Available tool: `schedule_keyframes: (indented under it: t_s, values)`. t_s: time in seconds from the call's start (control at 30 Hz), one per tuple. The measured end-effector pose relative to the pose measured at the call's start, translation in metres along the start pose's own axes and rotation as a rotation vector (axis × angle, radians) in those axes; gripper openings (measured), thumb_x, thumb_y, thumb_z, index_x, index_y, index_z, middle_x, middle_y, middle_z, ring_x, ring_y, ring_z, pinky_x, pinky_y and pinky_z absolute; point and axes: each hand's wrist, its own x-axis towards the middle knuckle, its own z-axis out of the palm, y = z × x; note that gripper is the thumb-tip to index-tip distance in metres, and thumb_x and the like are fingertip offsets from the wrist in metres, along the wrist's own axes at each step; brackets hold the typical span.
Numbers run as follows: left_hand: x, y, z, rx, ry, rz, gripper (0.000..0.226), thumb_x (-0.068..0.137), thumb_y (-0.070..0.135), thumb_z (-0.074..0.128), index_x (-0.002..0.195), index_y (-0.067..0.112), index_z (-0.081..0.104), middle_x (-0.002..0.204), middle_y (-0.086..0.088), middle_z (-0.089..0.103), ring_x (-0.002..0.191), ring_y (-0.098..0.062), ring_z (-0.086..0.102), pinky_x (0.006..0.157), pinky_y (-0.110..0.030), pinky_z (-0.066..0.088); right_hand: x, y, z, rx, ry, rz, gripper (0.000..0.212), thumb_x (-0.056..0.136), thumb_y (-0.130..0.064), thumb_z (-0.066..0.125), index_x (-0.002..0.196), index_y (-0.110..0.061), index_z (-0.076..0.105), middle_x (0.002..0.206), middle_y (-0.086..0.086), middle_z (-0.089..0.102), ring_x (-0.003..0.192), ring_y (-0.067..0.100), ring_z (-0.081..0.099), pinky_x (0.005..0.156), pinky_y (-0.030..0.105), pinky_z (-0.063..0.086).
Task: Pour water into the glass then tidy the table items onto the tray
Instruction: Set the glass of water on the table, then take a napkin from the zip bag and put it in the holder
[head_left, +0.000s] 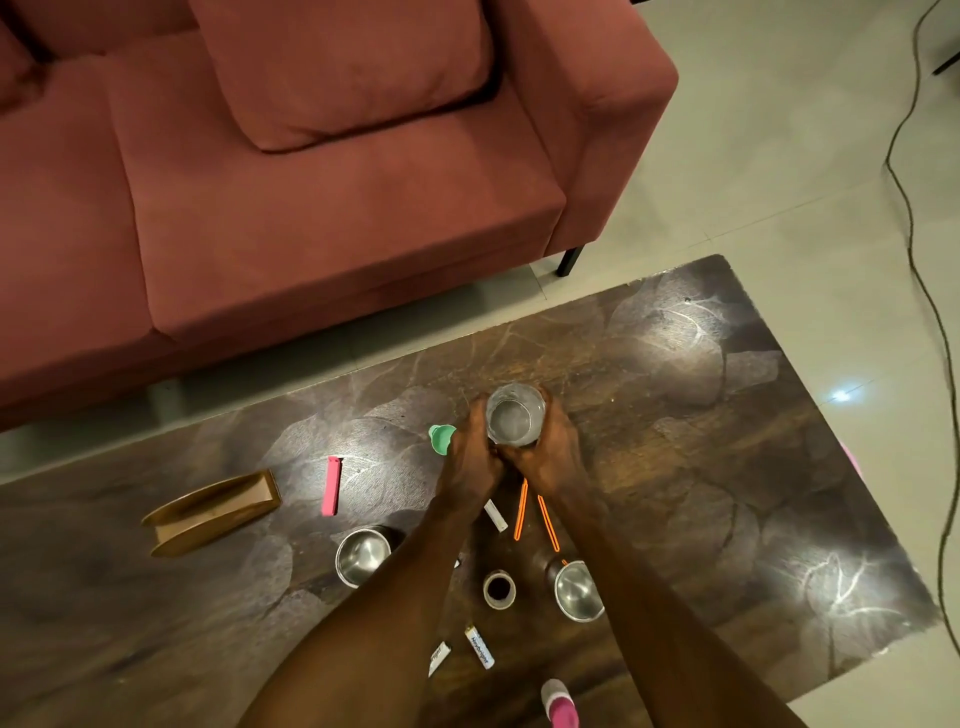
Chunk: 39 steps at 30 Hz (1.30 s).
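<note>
Beside sofa, tabletop (675, 395):
glass (515, 415): watered, cupped by left hand (470, 457) and right hand (550, 452)
left: clutter untidied, tray unseen

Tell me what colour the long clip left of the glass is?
Pink. The clip shows in the head view.

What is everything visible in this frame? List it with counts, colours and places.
glass: 1, clear, far middle of table, held
steel cups: 2, silver, either side of the forearms
tape roll: 1, pale, between the cups
pink clip: 1, left of the hands
green lid: 1, beside left hand
orange sticks: 2, under the forearms
wooden holder: 1, brown, table left
small tubes: 3, white, near edge and under the left forearm
table: 1, dark wood
sofa: 1, red, beyond the table
left hand, right hand: both around the glass
</note>
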Motion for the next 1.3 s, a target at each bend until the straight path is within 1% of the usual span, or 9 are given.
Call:
schedule_keyframes:
  t_s: [0.23,0.37,0.47,0.6,0.73,0.83,1.0,1.13,1.3]
  values:
    - [-0.017,0.014,-0.013,-0.013,-0.013,0.046,0.063,0.079,-0.002,0.068,0.133,0.016,0.042,0.125,0.005,0.06,0.117,-0.006,0.058,0.099,-0.037,0.05,-0.013,-0.019,-0.003,-0.023,-0.037,0.045,0.097,0.062,-0.023,0.092,0.143,-0.009,0.04,0.136,0.008,0.055,0.126,0.024,0.055,0.105,0.045,0.047]
    - [-0.041,0.031,-0.04,0.037,0.038,-0.007,0.074,0.081,0.013,0.075,0.143,0.018,0.035,0.132,0.002,0.055,0.119,-0.007,0.055,0.098,-0.033,0.05,-0.039,-0.05,-0.002,0.001,0.074,0.026,0.105,0.065,-0.037,0.09,0.149,-0.015,0.032,0.141,0.007,0.052,0.132,0.023,0.05,0.109,0.043,0.044]
    - [-0.057,0.041,-0.078,0.092,0.121,-0.05,0.066,0.09,0.021,0.066,0.147,0.017,0.032,0.148,-0.004,0.044,0.133,-0.021,0.045,0.108,-0.042,0.043,-0.055,-0.085,0.015,-0.039,0.185,-0.029,0.092,0.075,-0.048,0.08,0.149,-0.02,0.033,0.147,0.005,0.047,0.136,0.022,0.045,0.112,0.041,0.04]
    - [-0.076,0.044,-0.154,0.093,0.352,-0.1,0.054,0.087,0.025,0.067,0.136,0.018,0.046,0.136,-0.003,0.056,0.124,-0.022,0.053,0.103,-0.043,0.046,-0.064,-0.136,0.064,-0.119,0.207,-0.251,0.057,0.083,-0.025,0.077,0.132,-0.005,0.056,0.131,0.013,0.06,0.125,0.03,0.055,0.108,0.041,0.042]
    - [-0.109,0.014,-0.255,0.017,0.564,-0.222,0.041,0.084,0.029,0.071,0.121,0.018,0.056,0.12,-0.001,0.064,0.111,-0.021,0.06,0.096,-0.041,0.05,-0.079,-0.192,0.143,-0.204,0.007,-0.354,0.039,0.086,-0.015,0.072,0.123,-0.006,0.062,0.124,0.012,0.064,0.117,0.03,0.058,0.105,0.029,0.036]
    - [-0.144,-0.016,-0.327,0.05,0.647,-0.28,0.041,0.083,0.027,0.072,0.12,0.019,0.056,0.12,0.001,0.064,0.109,-0.019,0.06,0.091,-0.032,0.049,-0.101,-0.23,0.21,-0.223,-0.164,-0.351,0.037,0.088,-0.016,0.066,0.125,-0.012,0.06,0.127,0.007,0.061,0.122,0.024,0.053,0.105,0.031,0.038]
    - [-0.212,-0.073,-0.444,0.115,0.762,-0.382,0.044,0.083,0.028,0.072,0.122,0.015,0.057,0.124,-0.003,0.062,0.114,-0.021,0.056,0.098,-0.039,0.047,-0.148,-0.284,0.336,-0.255,-0.373,-0.383,0.035,0.089,-0.014,0.063,0.124,-0.014,0.06,0.128,0.005,0.061,0.122,0.022,0.053,0.107,0.037,0.042]
    - [-0.256,-0.114,-0.528,0.088,0.852,-0.456,0.039,0.082,0.029,0.074,0.113,0.01,0.061,0.114,-0.006,0.066,0.106,-0.023,0.061,0.09,-0.035,0.049,-0.183,-0.315,0.438,-0.284,-0.492,-0.429,0.034,0.088,-0.015,0.065,0.122,-0.015,0.061,0.126,0.002,0.064,0.12,0.02,0.056,0.104,0.038,0.047]
    - [-0.293,-0.177,-0.612,0.048,0.92,-0.628,0.046,0.082,0.027,0.072,0.121,0.011,0.054,0.124,-0.01,0.058,0.116,-0.027,0.054,0.097,-0.035,0.044,-0.223,-0.341,0.561,-0.223,-0.642,-0.394,0.019,0.086,-0.007,0.064,0.105,-0.01,0.067,0.107,0.005,0.069,0.101,0.02,0.064,0.087,0.026,0.05]
